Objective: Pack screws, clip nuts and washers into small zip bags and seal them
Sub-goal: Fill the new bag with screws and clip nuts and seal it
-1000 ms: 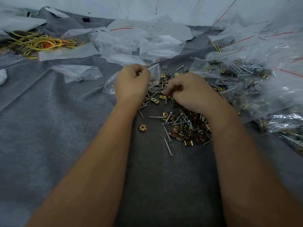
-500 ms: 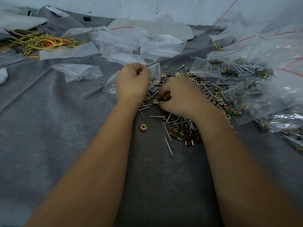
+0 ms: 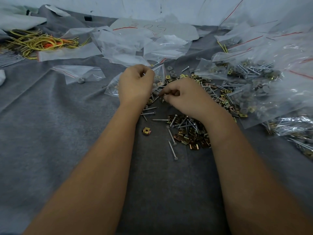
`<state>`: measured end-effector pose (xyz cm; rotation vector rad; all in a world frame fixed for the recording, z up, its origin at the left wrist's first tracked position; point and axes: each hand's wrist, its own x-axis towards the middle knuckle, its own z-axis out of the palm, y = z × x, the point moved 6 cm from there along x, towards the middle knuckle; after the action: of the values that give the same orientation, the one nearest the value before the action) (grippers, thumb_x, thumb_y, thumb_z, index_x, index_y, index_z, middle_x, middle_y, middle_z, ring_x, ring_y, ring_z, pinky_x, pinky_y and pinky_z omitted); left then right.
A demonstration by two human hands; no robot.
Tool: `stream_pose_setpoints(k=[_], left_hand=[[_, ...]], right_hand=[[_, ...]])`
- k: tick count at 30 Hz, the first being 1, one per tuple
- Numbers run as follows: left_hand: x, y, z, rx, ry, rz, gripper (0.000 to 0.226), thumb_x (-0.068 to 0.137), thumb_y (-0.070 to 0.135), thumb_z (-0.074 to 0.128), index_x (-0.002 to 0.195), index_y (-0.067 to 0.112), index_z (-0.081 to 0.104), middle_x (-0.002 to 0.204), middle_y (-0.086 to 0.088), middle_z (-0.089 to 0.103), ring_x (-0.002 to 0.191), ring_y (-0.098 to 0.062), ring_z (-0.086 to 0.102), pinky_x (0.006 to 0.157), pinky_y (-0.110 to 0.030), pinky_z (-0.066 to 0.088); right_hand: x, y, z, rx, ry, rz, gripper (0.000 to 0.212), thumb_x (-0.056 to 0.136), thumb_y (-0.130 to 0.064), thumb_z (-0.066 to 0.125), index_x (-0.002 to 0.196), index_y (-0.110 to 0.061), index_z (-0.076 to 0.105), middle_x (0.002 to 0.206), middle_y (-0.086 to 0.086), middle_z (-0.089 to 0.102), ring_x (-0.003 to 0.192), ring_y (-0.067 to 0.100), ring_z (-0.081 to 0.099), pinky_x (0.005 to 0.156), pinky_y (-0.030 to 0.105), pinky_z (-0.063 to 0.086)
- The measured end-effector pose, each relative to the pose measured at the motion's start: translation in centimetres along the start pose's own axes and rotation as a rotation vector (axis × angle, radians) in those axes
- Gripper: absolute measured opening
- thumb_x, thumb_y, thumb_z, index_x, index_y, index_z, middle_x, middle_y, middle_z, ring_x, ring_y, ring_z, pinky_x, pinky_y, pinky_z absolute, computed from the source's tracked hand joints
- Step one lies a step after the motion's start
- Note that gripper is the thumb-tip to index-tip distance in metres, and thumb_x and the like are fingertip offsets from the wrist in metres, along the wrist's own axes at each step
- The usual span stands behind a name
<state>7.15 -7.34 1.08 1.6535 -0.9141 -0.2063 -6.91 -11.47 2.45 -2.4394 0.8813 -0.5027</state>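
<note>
On the grey surface [image 3: 50, 133], my left hand [image 3: 135, 83] pinches the rim of the small bag [image 3: 159, 73], holding its mouth up. My right hand [image 3: 184, 97] has come off the pile of screws [image 3: 183, 123] and clip nuts [image 3: 194, 143] and now sits at that mouth, fingers curled on something small (too hidden to name). So I judge another piece is going in; sealing waits. A few washers [image 3: 171, 72] lie just behind.

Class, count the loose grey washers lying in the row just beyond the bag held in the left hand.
3 grey washers lie in a short diagonal row on the cloth, right of the bag's top. Others may be hidden.
</note>
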Motion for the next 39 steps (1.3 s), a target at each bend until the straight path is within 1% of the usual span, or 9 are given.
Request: stream_pose_setpoints(k=[2, 5, 11, 16, 22, 28, 32, 35, 39], left_hand=[[0.0, 0.0, -0.1, -0.003, 0.001, 0.002, 0.02, 0.084, 0.021, 0.054, 0.079, 0.016, 0.073, 0.039, 0.015, 0.045, 0.039, -0.003, 0.036, 0.051, -0.025, 0.029], [0.0, 0.1, -0.1, -0.014, 0.003, -0.004, 0.02, 0.084, 0.02, 0.054, 0.08, 0.016, 0.073, 0.039, 0.015, 0.045, 0.038, -0.003, 0.036, 0.05, -0.025, 0.029], [-0.1, 0.0, -0.1, -0.021, 0.003, -0.014, 0.02, 0.085, 0.018, 0.053, 0.08, 0.015, 0.073, 0.036, 0.014, 0.042, 0.036, -0.004, 0.034, 0.049, -0.024, 0.027], [-0.1, 0.0, -0.1, -0.013, 0.005, -0.009, 0.019, 0.084, 0.019, 0.054, 0.078, 0.014, 0.072, 0.037, 0.013, 0.042, 0.038, -0.005, 0.034, 0.049, -0.025, 0.027], [0.1, 0.0, -0.1, -0.019, 0.012, -0.008, 0.018, 0.084, 0.019, 0.056, 0.075, 0.012, 0.07, 0.038, 0.013, 0.042, 0.04, -0.004, 0.034, 0.048, -0.025, 0.027], [-0.1, 0.2, 0.2, -0.039, -0.02, 0.028, 0.017, 0.081, 0.022, 0.056, 0.076, 0.017, 0.072, 0.04, 0.015, 0.046, 0.041, -0.001, 0.038, 0.05, -0.024, 0.03], [-0.5, 1.0, 0.8, -0.026, -0.104, 0.114, 0.019, 0.075, 0.027, 0.051, 0.071, 0.024, 0.07, 0.047, 0.011, 0.052, 0.045, -0.002, 0.041, 0.051, -0.026, 0.035], [-0.4, 0.7, 0.5, -0.026, -0.073, 0.099, 0.019, 0.076, 0.027, 0.05, 0.07, 0.027, 0.068, 0.045, 0.014, 0.051, 0.044, -0.002, 0.041, 0.051, -0.026, 0.036], [0.0, 0.2, -0.2, -0.035, 0.036, 0.059, 0.017, 0.082, 0.024, 0.055, 0.073, 0.024, 0.069, 0.047, 0.015, 0.052, 0.046, -0.001, 0.042, 0.054, -0.025, 0.038]], right_hand=[[-0.1, 0.0, -0.3, 0.093, 0.017, -0.001, 0.023, 0.095, -0.017, 0.059, 0.113, -0.02, 0.073, 0.085, -0.02, 0.064, 0.071, -0.016, 0.053, 0.059, -0.002, 0.033], [-0.1, 0.4, -0.7, 0.089, 0.08, 0.016, 0.026, 0.096, -0.018, 0.058, 0.117, -0.022, 0.071, 0.106, -0.011, 0.067, 0.091, -0.002, 0.053, 0.069, -0.002, 0.031], [0.1, 0.3, -0.3, -0.426, -0.017, -0.016, 0.029, 0.083, -0.031, 0.067, 0.112, -0.029, 0.072, 0.109, 0.0, 0.066, 0.109, 0.024, 0.052, 0.086, 0.032, 0.042], [-0.1, -0.5, 0.0, -0.292, -0.042, -0.041, 0.018, 0.083, -0.025, 0.07, 0.098, -0.033, 0.074, 0.1, -0.002, 0.067, 0.106, 0.021, 0.053, 0.094, 0.037, 0.043], [-0.3, -0.2, -0.8, 0.073, 0.099, -0.002, 0.015, 0.088, -0.012, 0.066, 0.093, -0.025, 0.066, 0.082, -0.018, 0.058, 0.071, -0.008, 0.051, 0.061, 0.0, 0.036], [-0.6, -0.4, -2.3, 0.176, 0.393, -0.04, 0.018, 0.084, -0.005, 0.068, 0.089, -0.022, 0.07, 0.078, -0.017, 0.058, 0.069, -0.017, 0.05, 0.063, 0.001, 0.037], [-0.5, -0.9, -2.1, 0.144, 0.472, -0.069, 0.022, 0.087, -0.009, 0.067, 0.107, -0.016, 0.072, 0.096, -0.002, 0.069, 0.08, -0.007, 0.056, 0.074, 0.006, 0.042], [-0.7, -0.8, -2.5, 0.106, 0.503, -0.06, 0.025, 0.091, -0.012, 0.062, 0.115, -0.017, 0.068, 0.105, -0.001, 0.068, 0.096, 0.011, 0.061, 0.085, 0.024, 0.049], [-0.8, 0.5, -3.3, -0.007, 0.429, 0.054, 0.024, 0.087, -0.007, 0.052, 0.088, -0.018, 0.073, 0.079, -0.009, 0.063, 0.069, 0.005, 0.056, 0.06, 0.025, 0.045]])
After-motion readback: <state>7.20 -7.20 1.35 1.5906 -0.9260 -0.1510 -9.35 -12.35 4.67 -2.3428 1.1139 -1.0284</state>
